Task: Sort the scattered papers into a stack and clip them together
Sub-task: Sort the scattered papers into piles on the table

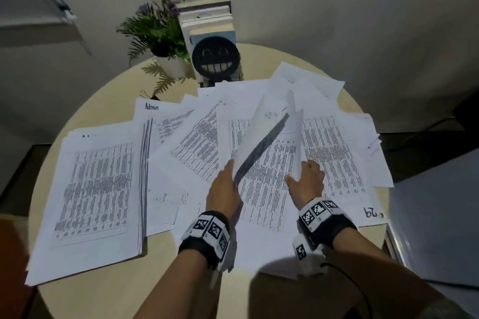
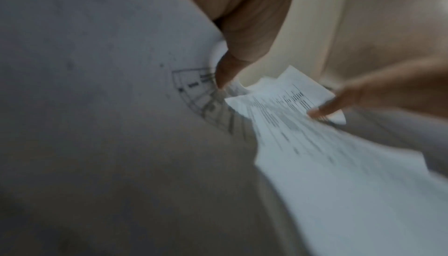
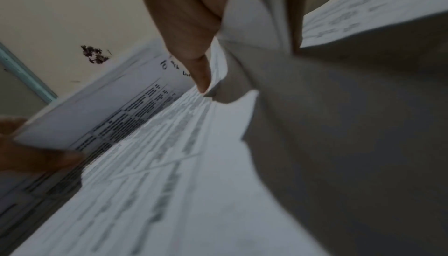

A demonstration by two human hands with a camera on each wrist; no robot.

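A round bench (image 1: 85,290) carries nearly everything here. Scattered papers (image 1: 197,142) cover its middle and right side, overlapping at odd angles, most printed with dense tables. On the left lies a neater stack (image 1: 96,189), squared up, with its edges lined along the right side. At the far rim stand a potted plant (image 1: 155,31) with purple flowers and, just beside it, upright books (image 1: 207,18) behind a dark round smiling face (image 1: 215,58).

Above the scattered papers, near the middle, a lifted sheet (image 1: 272,134) is bent into a trough, raised off the pile and tilted away from the person. The left hand (image 1: 224,194) grips its near left corner, fingers (image 2: 225,74) curled on the paper with the thumb on top. The right hand (image 1: 308,179) pinches the near right edge; in the right wrist view a finger (image 3: 194,59) presses against the folded paper. Both wrists wear black bands with checkered markers.
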